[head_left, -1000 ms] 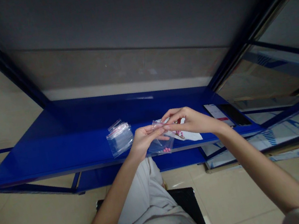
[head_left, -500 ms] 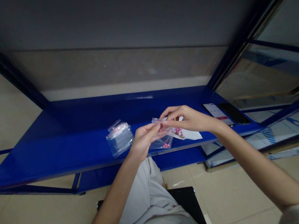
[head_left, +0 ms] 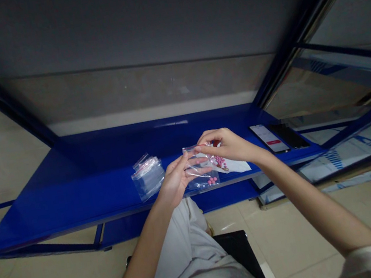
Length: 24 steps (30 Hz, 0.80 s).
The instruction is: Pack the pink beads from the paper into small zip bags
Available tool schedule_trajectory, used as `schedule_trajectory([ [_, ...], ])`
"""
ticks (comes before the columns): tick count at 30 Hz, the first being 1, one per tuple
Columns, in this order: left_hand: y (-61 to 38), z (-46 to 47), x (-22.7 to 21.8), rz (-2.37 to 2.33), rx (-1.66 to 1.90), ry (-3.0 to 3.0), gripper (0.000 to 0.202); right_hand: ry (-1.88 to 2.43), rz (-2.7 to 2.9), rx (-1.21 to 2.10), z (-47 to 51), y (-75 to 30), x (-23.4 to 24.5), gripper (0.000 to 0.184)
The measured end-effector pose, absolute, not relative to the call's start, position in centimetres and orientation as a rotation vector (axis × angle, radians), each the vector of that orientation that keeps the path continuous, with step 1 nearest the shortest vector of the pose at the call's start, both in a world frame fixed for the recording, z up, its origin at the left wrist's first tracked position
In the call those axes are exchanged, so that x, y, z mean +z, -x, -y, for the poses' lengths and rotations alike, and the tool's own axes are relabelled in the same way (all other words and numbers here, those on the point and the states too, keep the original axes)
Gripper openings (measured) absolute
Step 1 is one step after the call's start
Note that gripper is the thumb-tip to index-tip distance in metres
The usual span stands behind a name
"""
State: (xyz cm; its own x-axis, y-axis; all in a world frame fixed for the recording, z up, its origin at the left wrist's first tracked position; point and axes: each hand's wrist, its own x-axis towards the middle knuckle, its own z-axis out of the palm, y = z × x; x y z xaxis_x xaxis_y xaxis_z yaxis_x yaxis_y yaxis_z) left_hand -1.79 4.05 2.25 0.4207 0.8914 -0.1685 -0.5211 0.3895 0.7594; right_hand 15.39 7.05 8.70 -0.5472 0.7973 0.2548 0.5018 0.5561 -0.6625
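I hold a small clear bag (head_left: 201,177) in both hands, just above the front edge of the blue shelf (head_left: 73,192), a little right of its middle. My left hand (head_left: 173,182) has its fingers pinching the bag's left side, thumb on top and the others spread along the plastic. My right hand (head_left: 231,145) pinches the bag's top right corner with fingers pressed together. A few pink beads (head_left: 212,181) lie in the bag's bottom right corner. To the left, near the front edge, a stack of empty bags (head_left: 147,177) rests on the shelf, apart from my left hand. Under my right hand lies a white paper (head_left: 238,165) with more pink beads on it. Toward the shelf's right end lie a lit phone (head_left: 269,137) and, just beside it, a dark phone (head_left: 288,134).
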Motion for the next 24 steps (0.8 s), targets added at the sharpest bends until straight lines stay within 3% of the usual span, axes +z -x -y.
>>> schedule_trajectory([
  [9,2.2,-4.2,2.2,-0.704,1.011,-0.731,0.027,1.067,2.091,0.782,-7.7,-14.8,7.2,0.022],
  [17,1.8,-4.7,2.6,-0.724,1.044,-0.744,0.026,1.128,1.901,1.02,-7.1,-16.1,5.8,0.034],
  [24,1.8,-5.5,2.1,-0.79,1.042,-0.821,0.03,1.129,1.914,0.939,-7.9,-16.0,5.5,0.027],
])
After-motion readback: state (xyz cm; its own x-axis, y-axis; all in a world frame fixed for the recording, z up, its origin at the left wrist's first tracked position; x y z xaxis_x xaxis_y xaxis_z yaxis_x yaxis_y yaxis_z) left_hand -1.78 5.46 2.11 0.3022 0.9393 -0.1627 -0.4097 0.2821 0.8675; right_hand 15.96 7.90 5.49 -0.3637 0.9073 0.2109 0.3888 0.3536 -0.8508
